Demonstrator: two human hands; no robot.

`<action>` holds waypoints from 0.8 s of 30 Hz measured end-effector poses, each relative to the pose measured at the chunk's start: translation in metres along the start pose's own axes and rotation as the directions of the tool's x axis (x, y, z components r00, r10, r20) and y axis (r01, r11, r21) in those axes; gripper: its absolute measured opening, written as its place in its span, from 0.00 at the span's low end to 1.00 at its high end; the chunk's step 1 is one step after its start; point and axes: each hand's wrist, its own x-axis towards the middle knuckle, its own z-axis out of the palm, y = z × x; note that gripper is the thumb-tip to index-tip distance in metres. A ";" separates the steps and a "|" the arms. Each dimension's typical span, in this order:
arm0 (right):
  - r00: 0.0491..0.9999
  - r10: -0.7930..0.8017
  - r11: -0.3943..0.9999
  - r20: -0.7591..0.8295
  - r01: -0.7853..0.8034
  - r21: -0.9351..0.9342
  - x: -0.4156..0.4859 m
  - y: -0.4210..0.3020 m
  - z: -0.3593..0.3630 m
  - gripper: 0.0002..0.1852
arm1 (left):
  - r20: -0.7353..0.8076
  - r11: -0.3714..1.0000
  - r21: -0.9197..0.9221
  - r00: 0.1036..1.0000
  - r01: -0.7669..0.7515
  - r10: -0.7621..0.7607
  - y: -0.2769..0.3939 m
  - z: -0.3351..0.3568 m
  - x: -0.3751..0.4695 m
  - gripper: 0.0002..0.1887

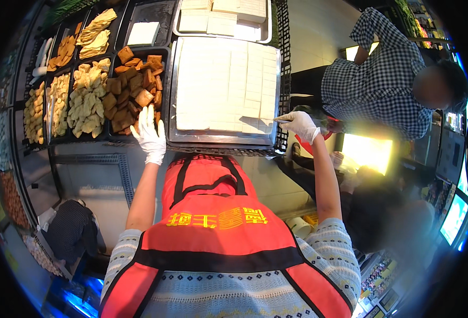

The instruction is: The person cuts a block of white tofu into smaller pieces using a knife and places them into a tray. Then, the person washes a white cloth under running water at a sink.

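Note:
A large metal tray [222, 140] holds a broad slab of white tofu [218, 83] scored into blocks. At the tray's right edge is my right hand [299, 125], in a white glove, its fingers closed around a thin metal tool whose kind I cannot tell. My left hand [150, 137], also gloved, has its fingers spread at the near edge of a black bin of brown dried tofu pieces [132, 91]; nothing shows in it.
Farther left, black bins hold fried tofu puffs [87, 99] and folded tofu sheets [97, 33]. Another tray of tofu [222, 18] lies beyond the large one. A person in a checked shirt [377, 75] stands at the right; other people are lower right and lower left.

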 end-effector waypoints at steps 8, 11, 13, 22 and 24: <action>0.997 -0.074 0.996 0.007 0.074 -0.044 0.014 -0.049 0.026 0.18 | -0.010 1.000 -0.009 1.000 -0.021 0.021 0.000 -0.003 -0.001 0.31; 0.996 -0.088 0.994 0.004 0.088 -0.070 0.017 -0.067 0.035 0.18 | -0.020 0.999 -0.018 0.999 -0.034 0.033 -0.002 -0.003 -0.002 0.31; 0.994 -0.112 0.992 -0.006 0.111 -0.058 0.021 -0.074 0.042 0.18 | -0.031 0.999 -0.027 0.999 -0.042 0.041 -0.002 -0.004 -0.002 0.31; 0.982 -0.186 0.982 0.003 0.186 -0.038 0.038 -0.112 0.067 0.17 | -0.012 0.993 -0.097 0.998 -0.061 0.060 -0.004 -0.003 -0.001 0.30; 0.984 -0.180 0.983 0.013 0.180 -0.025 0.041 -0.124 0.073 0.17 | -0.008 0.994 -0.087 0.998 -0.062 0.062 -0.006 -0.002 -0.002 0.30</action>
